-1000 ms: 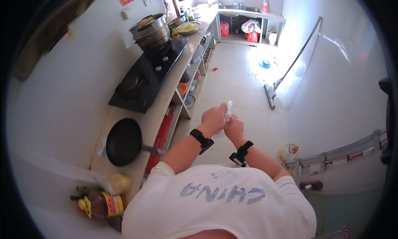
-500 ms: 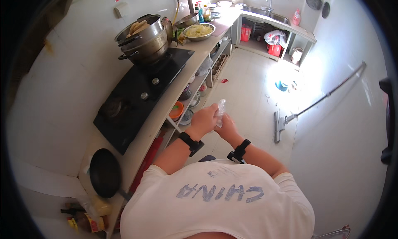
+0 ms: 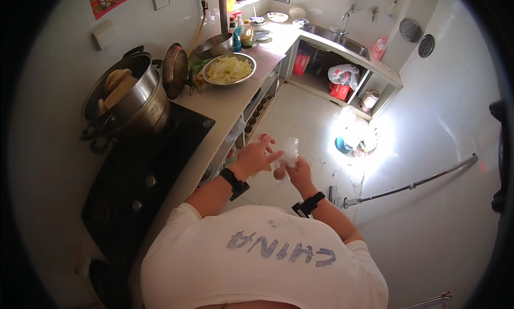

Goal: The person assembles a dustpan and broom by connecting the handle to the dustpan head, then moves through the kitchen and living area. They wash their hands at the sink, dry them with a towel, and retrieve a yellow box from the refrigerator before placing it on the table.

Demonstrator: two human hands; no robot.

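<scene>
My right hand (image 3: 301,175) holds a crumpled clear plastic bag (image 3: 290,152) up in front of my chest, over the floor beside the counter. A small brownish rounded shape shows at the lower part of the bag, too blurred to name. Just left of the bag, my left hand (image 3: 254,160) is open, its fingers spread and pointing toward the plastic. Whether a fingertip touches the bag I cannot tell. Both wrists wear black bands.
On the left counter stand a black gas hob (image 3: 144,183), a steel steamer pot (image 3: 152,113) and a bowl of cut yellowish vegetable (image 3: 229,69). A sink (image 3: 321,34) lies at the back. A grey floor tool (image 3: 412,185) leans along the right wall; a blue container (image 3: 342,144) stands in bright sunlight.
My view has shifted forward along the counter. My left hand has come off the plastic bag and spread its fingers. My right hand keeps the bag, which now hangs more open.
</scene>
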